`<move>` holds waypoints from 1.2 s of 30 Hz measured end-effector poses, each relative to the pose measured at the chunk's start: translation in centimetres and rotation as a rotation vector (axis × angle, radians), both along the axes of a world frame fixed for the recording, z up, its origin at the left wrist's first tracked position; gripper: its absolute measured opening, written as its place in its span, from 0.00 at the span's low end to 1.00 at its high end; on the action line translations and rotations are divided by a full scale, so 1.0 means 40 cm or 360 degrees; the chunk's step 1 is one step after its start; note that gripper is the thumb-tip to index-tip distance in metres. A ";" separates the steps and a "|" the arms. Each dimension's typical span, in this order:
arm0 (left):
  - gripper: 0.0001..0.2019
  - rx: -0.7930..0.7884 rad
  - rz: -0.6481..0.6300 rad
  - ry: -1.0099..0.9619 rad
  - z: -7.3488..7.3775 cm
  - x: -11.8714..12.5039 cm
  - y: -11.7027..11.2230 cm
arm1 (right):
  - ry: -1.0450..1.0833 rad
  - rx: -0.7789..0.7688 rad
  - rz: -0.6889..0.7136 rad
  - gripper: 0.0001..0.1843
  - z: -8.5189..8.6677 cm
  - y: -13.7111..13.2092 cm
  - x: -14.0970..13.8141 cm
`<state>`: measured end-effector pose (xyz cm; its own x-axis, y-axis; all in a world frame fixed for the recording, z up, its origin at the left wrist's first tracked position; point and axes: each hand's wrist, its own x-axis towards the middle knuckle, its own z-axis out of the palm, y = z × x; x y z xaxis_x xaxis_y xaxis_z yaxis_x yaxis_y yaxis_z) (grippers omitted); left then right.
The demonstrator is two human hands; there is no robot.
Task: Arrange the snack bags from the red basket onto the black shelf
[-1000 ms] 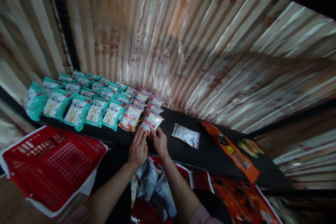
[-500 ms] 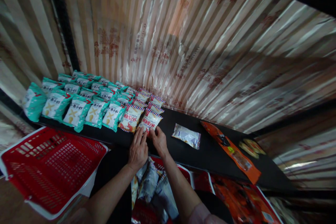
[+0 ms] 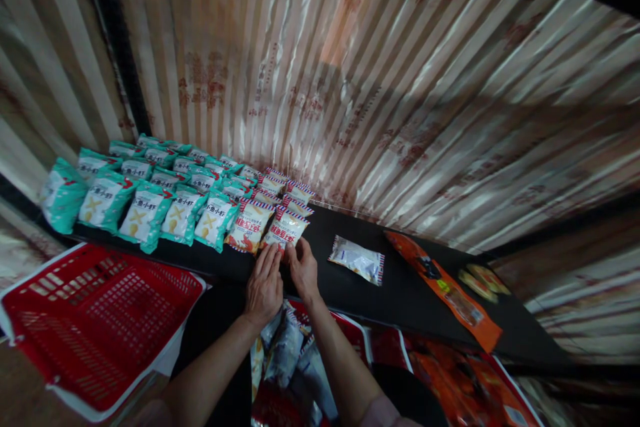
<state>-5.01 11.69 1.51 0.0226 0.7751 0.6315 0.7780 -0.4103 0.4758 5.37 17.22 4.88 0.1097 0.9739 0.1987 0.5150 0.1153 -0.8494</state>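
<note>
A cream snack bag with red lettering and a striped top edge stands at the front of the black shelf. My left hand grips its lower edge, fingers close together over the front. On the lower right corner, my right hand holds the same bag with bent fingers; the fingertips are partly hidden. Directly left stands a matching cream bag, and more of this kind are lined up behind. Further left, several teal snack bags stand in rows.
On the shelf's right lie a silvery-white packet, a long orange package and yellowish packets. Below are a red basket, bags under my arms, and a crate of orange packages. Striped sheeting hangs behind.
Both hands stay at the same cream bag, with only a slight shift of the fingers. The view has moved a little; the bags stand as before.
</note>
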 end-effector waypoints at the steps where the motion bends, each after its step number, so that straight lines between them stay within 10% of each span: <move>1: 0.28 0.0002 -0.0006 -0.0007 0.000 0.000 0.001 | -0.0001 0.0022 0.0001 0.24 -0.002 -0.001 0.000; 23: 0.28 -0.0046 -0.0070 0.0004 -0.007 0.001 -0.006 | -0.0198 -0.0011 -0.0018 0.22 -0.017 -0.018 -0.002; 36: 0.18 0.0031 -0.0386 0.0057 0.007 -0.004 -0.064 | 0.0067 0.0083 -0.0212 0.23 -0.038 -0.138 0.074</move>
<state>-5.17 9.13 1.80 0.2292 0.7319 0.6417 0.6719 -0.5960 0.4398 8.32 11.71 3.35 0.2468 0.9385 0.2414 0.4926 0.0930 -0.8652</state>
